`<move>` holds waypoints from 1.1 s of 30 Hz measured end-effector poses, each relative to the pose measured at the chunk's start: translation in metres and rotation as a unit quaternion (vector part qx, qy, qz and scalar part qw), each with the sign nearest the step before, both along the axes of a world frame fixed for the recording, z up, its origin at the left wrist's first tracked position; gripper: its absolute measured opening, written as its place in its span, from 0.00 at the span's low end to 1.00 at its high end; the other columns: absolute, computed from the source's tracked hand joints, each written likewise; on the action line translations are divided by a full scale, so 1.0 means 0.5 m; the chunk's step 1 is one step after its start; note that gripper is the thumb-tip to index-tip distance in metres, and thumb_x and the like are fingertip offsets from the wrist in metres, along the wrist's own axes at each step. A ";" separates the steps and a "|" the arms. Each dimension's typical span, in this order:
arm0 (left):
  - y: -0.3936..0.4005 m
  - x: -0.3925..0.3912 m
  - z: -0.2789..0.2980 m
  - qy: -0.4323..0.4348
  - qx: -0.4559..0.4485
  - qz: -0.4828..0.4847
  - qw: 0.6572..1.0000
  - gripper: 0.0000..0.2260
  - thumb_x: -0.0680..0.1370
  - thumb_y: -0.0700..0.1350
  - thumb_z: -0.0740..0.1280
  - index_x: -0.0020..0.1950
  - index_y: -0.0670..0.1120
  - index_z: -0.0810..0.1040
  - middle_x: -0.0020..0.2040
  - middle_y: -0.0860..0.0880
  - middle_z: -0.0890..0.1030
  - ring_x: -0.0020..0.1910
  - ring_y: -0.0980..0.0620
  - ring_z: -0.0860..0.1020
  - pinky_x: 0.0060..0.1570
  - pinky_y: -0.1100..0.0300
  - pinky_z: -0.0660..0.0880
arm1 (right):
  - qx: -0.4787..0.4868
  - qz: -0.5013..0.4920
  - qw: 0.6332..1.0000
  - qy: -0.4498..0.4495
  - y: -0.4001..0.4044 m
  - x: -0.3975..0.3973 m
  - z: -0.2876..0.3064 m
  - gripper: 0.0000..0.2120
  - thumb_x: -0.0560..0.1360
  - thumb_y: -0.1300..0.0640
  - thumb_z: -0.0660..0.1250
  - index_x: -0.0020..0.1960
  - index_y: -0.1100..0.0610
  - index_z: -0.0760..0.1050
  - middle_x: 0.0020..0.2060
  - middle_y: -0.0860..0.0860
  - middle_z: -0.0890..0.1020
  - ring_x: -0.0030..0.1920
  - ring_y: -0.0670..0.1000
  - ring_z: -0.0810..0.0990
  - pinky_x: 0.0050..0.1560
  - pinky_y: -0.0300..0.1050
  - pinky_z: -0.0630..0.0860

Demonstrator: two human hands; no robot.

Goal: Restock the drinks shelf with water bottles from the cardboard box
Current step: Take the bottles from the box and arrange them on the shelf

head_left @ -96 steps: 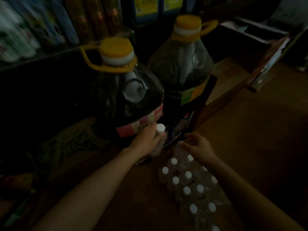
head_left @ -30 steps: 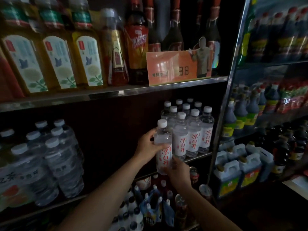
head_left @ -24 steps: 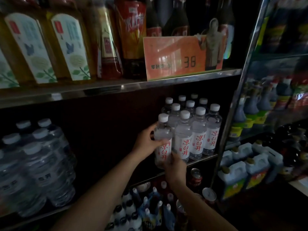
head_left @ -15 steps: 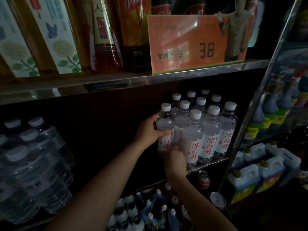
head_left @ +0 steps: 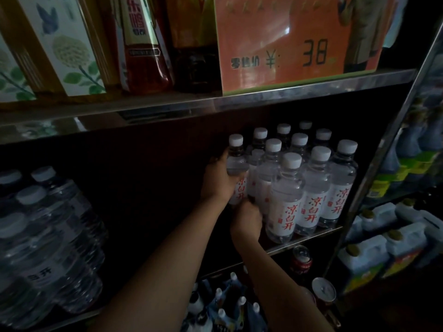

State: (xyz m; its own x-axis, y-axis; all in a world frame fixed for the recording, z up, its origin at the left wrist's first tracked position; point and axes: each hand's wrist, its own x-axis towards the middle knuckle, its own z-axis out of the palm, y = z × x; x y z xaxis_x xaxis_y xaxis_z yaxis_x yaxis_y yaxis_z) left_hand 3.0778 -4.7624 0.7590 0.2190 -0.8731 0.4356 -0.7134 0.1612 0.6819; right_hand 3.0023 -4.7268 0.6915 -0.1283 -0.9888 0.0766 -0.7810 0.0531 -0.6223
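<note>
Clear plastic, capped in white and banded with a white label in red characters: the small water bottle [head_left: 236,167] sits upright in the left hand [head_left: 217,180], whose grip is closed round its body from the left side. Lower down, the right hand [head_left: 245,220] is curled at the bottle's foot; whether it pinches the base or only steadies it I cannot tell, since the fingers are hidden. The bottle stands at the left edge of the block of matching white-capped water bottles [head_left: 302,188] on the metal drinks shelf [head_left: 309,238], touching its neighbour.

By my reading the step in hand is seating this bottle in line. Next the base must settle flat on the shelf, both hands must let go, and the person must return to the box, which is out of view.

Compared with half a second ago, the bottle is deeper in and tighter to the row, and the camera is closer
</note>
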 end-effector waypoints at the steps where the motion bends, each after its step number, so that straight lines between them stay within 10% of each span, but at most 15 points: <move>1: -0.005 0.000 0.001 -0.008 0.001 0.008 1.000 0.31 0.69 0.51 0.75 0.70 0.54 0.69 0.62 0.45 0.77 0.60 0.47 0.76 0.59 0.53 0.74 | 0.000 -0.002 1.000 -0.002 -0.006 0.003 -0.002 0.10 0.79 0.63 0.58 0.56 0.60 0.76 0.50 0.56 0.82 0.52 0.57 0.82 0.49 0.50 0.78; 16: 0.080 0.014 0.003 0.123 0.182 -0.024 0.975 0.39 0.74 0.46 0.72 0.78 0.47 0.51 0.64 0.46 0.76 0.64 0.47 0.74 0.61 0.55 0.71 | 0.039 0.117 0.985 -0.124 0.036 -0.038 0.007 0.23 0.72 0.58 0.70 0.66 0.59 0.71 0.60 0.56 0.80 0.62 0.57 0.77 0.60 0.45 0.73; 23: 0.288 0.048 0.011 0.059 0.196 -0.027 0.978 0.20 0.76 0.48 0.69 0.67 0.44 0.73 0.62 0.46 0.78 0.59 0.50 0.76 0.54 0.63 0.70 | 0.027 0.125 0.982 -0.137 0.180 -0.095 0.065 0.20 0.71 0.52 0.73 0.59 0.61 0.78 0.52 0.54 0.83 0.52 0.49 0.80 0.43 0.37 0.69; 33: 0.635 0.038 -0.002 0.006 0.248 -0.064 0.967 0.24 0.75 0.50 0.70 0.69 0.44 0.71 0.63 0.47 0.77 0.58 0.53 0.76 0.51 0.63 0.71 | -0.003 0.078 0.988 -0.135 0.550 -0.197 0.105 0.21 0.72 0.48 0.73 0.58 0.61 0.79 0.52 0.53 0.83 0.55 0.52 0.80 0.49 0.39 0.72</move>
